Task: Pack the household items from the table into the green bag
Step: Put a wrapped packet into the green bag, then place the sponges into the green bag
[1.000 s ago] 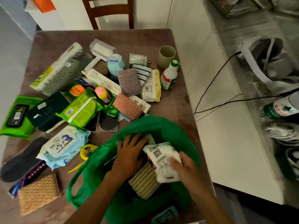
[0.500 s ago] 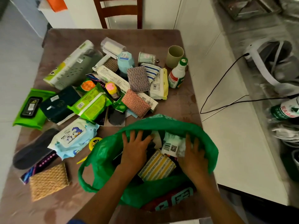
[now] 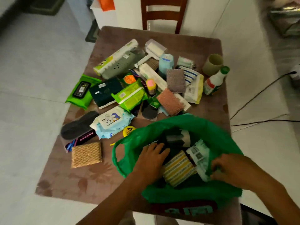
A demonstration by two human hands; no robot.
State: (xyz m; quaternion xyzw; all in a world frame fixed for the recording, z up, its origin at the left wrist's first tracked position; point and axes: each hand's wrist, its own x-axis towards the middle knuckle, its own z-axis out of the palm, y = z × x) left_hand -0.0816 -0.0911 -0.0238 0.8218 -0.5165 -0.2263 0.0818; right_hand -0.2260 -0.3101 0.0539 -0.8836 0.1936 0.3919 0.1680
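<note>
The green bag (image 3: 191, 122) stands open at the near right of the table (image 3: 78, 181). Inside it lie a yellow striped pack (image 3: 178, 169), a white packet with a printed label (image 3: 198, 153) and a dark cylinder (image 3: 177, 138). My left hand (image 3: 152, 157) rests flat inside the bag on dark items, fingers stretched out and holding nothing. At the bag's right side, my right hand (image 3: 230, 168) has its fingers curled around the near end of the white packet. Many household items still lie heaped on the table beyond the bag.
On the table lie a blue wipes pack (image 3: 112, 122), a green wipes pack (image 3: 81, 93), a tan woven pad (image 3: 86, 154), a dark insole (image 3: 78, 125), a white spray bottle (image 3: 214, 82) and a cup (image 3: 212, 64). A wooden chair (image 3: 164, 13) stands behind. Cables (image 3: 259, 95) run along the right.
The right hand pushed the white packet down into the bag and now grips its near end at the bag's right side. The left hand stayed inside the bag, sliding slightly nearer.
</note>
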